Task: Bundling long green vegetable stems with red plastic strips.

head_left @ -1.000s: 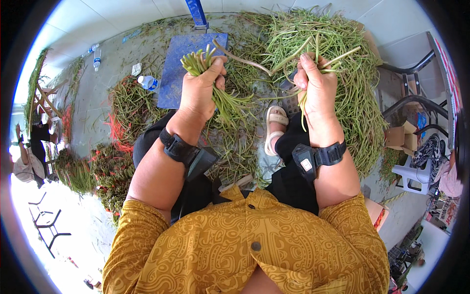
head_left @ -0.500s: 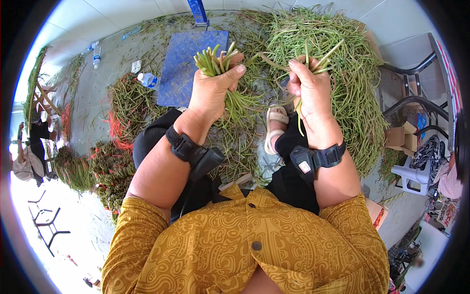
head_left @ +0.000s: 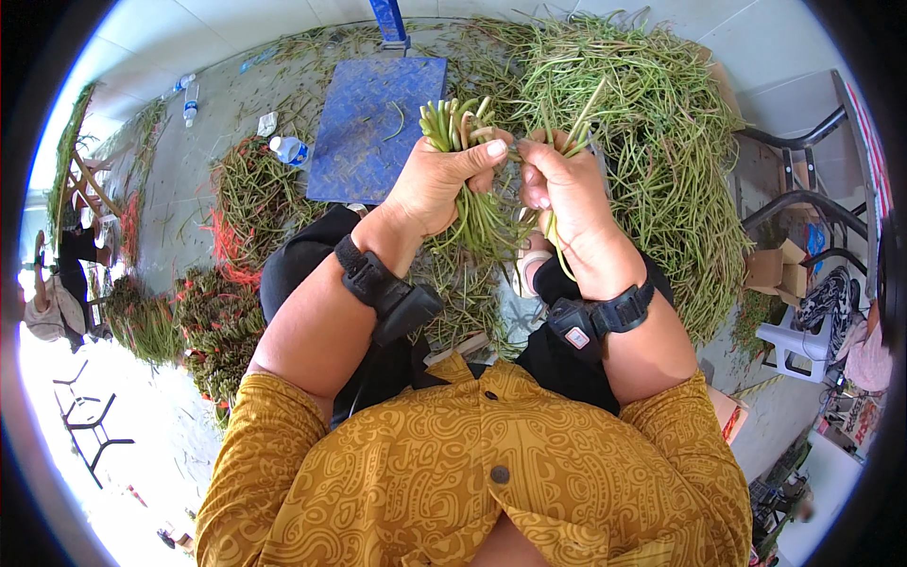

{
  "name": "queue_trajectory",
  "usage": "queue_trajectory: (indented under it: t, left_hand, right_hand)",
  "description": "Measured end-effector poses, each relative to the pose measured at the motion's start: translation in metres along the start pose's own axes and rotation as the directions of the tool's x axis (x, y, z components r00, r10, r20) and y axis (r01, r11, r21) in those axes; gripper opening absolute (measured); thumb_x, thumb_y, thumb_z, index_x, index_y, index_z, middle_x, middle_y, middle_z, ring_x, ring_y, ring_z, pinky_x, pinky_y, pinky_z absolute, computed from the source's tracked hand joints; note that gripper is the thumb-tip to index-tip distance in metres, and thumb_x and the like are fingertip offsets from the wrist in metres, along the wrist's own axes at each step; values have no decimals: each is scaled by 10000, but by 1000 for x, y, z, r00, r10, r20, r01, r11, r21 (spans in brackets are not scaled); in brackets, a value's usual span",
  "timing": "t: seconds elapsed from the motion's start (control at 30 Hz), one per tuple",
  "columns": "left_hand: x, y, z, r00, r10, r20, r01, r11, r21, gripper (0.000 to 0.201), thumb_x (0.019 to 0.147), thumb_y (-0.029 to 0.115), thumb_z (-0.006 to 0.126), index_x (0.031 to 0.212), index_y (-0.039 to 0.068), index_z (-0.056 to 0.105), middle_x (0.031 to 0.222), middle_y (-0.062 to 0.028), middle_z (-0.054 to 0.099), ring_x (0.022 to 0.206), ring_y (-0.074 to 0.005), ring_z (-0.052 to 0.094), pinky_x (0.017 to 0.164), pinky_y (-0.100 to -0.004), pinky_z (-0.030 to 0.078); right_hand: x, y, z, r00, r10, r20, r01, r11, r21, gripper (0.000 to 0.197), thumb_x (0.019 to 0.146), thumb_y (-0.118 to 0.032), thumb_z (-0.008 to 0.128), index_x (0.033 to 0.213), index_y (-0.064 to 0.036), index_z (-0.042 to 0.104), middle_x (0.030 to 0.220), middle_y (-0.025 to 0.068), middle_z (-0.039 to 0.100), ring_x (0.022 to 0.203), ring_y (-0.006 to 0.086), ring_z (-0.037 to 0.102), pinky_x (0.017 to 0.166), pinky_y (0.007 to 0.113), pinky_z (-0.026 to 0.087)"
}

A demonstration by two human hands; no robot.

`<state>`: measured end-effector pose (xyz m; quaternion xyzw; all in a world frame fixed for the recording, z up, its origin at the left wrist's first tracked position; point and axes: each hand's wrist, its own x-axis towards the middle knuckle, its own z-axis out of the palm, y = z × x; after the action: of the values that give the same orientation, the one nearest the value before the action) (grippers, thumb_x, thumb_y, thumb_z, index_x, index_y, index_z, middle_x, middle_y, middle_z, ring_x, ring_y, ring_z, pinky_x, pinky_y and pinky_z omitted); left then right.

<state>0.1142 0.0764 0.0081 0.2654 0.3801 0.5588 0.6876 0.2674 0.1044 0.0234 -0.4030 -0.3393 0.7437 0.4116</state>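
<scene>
My left hand point(head_left: 446, 180) is closed round a bunch of green stems point(head_left: 455, 125); their thick pale ends stick up above the thumb and the thin ends hang below the fist. Close beside it on the right, my right hand point(head_left: 564, 184) pinches a few loose stems point(head_left: 588, 111) between thumb and fingers. One of these points up past the fingertips, and another trails down by the palm. The fingertips of both hands nearly meet. Behind and right of them rises a large heap of green stems point(head_left: 652, 189).
A blue flat scale platform point(head_left: 364, 132) with a blue post point(head_left: 388, 24) stands ahead. Left of it are a plastic bottle point(head_left: 288, 150) and tied bundles of stems point(head_left: 222, 326). On the right are a cardboard box point(head_left: 777, 268), a white stool point(head_left: 794, 348) and a black-framed chair point(head_left: 803, 203).
My left hand has moved right with its bunch, and my right hand has come left and slightly down, so the gap between them has closed.
</scene>
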Motion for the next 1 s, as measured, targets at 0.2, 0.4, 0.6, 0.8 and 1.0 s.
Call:
queue_trajectory:
  t: [0.2,0.4,0.6,0.8,1.0]
  left_hand:
    - [0,-5,-1,1000,-9,21,10,997,-79,203,822,128,637,959,-8,572,653,-9,502,537,-91,418,506,-240,370]
    - [2,7,0,977,82,-199,-75,996,42,143,844,124,613,935,19,585,618,17,455,511,-78,392,472,-225,319]
    - [0,52,-40,861,399,-316,-289,894,343,156,852,136,604,908,-10,604,564,37,424,479,-57,359,432,-213,260]
    - [-7,49,-28,866,362,-346,-191,878,439,177,845,160,620,908,-6,606,582,37,426,492,-57,372,446,-206,277]
    - [-7,21,-14,982,63,-178,-25,978,207,116,805,120,655,867,36,604,608,23,483,506,-78,411,461,-219,317]
  right_hand:
    - [-1,5,3,999,44,11,-44,999,-10,79,799,-90,595,760,-55,535,556,11,494,406,73,399,370,196,290]
    - [8,-14,-15,988,-99,-118,87,991,-102,97,799,-118,623,775,-56,553,565,-2,492,424,58,395,373,185,284]
    - [3,-32,-34,957,108,270,152,606,-781,286,710,-172,703,925,-18,596,746,45,611,682,139,567,641,275,467]
    - [-2,-35,-37,864,283,417,122,685,-718,363,759,-257,653,999,-5,549,775,78,605,639,129,532,582,233,424]
    - [-6,-25,-20,916,187,354,-129,975,-180,135,870,-128,495,983,-56,512,708,56,560,538,61,440,454,169,332]
